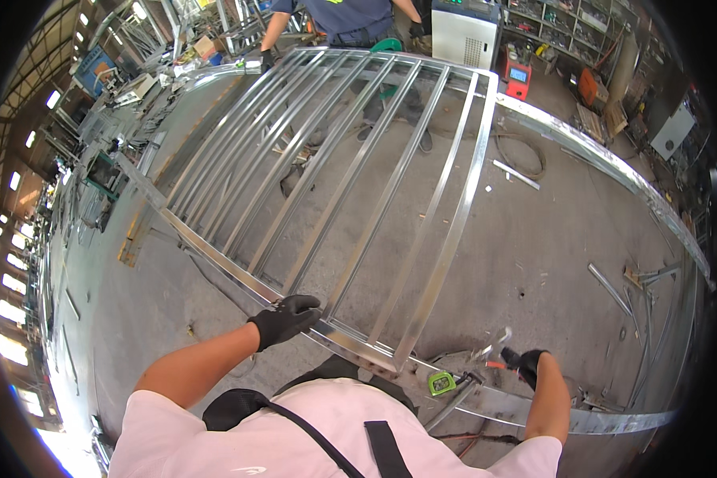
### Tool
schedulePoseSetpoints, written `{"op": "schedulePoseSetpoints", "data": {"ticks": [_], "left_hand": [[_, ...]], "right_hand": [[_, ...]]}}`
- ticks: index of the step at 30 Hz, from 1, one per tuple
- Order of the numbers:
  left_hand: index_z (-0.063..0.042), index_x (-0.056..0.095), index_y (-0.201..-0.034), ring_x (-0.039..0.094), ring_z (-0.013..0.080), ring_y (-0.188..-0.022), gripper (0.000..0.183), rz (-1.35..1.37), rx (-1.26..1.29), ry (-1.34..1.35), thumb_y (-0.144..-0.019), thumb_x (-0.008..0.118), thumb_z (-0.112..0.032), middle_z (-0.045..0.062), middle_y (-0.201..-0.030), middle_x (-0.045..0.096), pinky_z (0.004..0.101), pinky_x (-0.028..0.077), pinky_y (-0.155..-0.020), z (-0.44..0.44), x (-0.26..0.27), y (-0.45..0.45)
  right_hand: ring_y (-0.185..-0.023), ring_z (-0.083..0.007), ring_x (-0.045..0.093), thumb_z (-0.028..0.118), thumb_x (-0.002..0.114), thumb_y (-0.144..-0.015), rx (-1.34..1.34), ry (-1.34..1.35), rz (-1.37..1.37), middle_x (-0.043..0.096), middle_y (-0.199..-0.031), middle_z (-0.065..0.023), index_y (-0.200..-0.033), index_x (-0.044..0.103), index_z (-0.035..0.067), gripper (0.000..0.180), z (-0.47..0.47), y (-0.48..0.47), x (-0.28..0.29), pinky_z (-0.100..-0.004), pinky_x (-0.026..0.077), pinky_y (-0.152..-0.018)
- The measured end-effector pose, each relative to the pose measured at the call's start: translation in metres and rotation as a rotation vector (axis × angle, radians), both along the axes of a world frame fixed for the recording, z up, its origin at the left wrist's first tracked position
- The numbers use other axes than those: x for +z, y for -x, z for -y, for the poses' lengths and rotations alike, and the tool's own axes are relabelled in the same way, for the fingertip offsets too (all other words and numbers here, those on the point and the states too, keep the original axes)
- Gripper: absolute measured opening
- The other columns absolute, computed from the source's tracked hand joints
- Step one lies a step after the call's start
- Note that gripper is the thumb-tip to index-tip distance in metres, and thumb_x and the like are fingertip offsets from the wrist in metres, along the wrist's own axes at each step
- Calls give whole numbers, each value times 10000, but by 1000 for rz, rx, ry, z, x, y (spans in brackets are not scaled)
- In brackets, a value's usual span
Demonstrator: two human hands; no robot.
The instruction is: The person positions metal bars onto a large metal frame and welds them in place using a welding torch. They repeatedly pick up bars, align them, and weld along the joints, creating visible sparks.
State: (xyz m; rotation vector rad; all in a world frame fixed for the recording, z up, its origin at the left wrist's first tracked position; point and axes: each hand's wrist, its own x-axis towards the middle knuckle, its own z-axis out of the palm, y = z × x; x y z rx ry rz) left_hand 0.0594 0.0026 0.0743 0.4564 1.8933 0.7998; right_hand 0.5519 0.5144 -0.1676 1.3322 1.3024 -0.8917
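Observation:
A barred metal frame [388, 194] of bright square tubing lies before me, its near corner close to my body. My left hand [290, 319], in a dark glove, is curled over its near rail [233, 266]. Right of that corner, my gloved right hand [529, 365] holds a hand tool [497, 342] with a shiny metal head and a red part; its exact kind is blurred. Between that hand and my body, a green tape measure [441, 383] and a hammer [457, 403] lie at the near support beam [508, 406].
Across the frame stands a co-worker [352, 21] in dark gloves, one hand by the far left corner. A long beam [597, 140] runs off to the right. Metal offcuts [609, 290] and a cable loop [520, 156] lie on the concrete floor. A white machine cabinet [463, 39] stands behind.

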Motion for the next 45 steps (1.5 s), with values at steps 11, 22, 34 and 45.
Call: {"op": "schedulePoseSetpoints", "data": {"ticks": [11,22,34,45], "left_hand": [[68,592,-1459,743,177,-909,583,-199,122,56,-1082,664,-370,135,-1121,758,340,602,-801,90,14,30],[46,566,-1498,706,169,-935,594,-97,188,-135,-1059,703,-330,100,-1175,725,351,590,-841,192,-55,133],[45,657,-1400,731,356,-1150,518,-765,61,-220,-1000,687,-282,252,-1275,735,434,565,-1019,217,-29,220],[-38,576,-1494,578,352,-1386,646,-1199,-263,86,-983,659,-424,211,-1461,635,472,456,-1154,195,-56,278]], "right_hand": [[-931,-286,754,429,777,-861,690,-134,128,789,-1048,-167,-1129,787,100,425,15,-33,-28,-430,589,-859],[-1129,-275,683,129,713,-953,-387,-886,-649,705,-1264,-165,-1434,611,21,504,65,14,43,-430,614,-879],[-767,-171,636,319,799,-924,-544,-979,-996,708,-1065,-85,-1452,577,40,637,209,168,49,-367,516,-626],[-1360,-440,611,519,764,-930,-364,-675,-745,641,-1433,-317,-1474,532,-90,848,221,299,112,-495,478,-1119]]}}
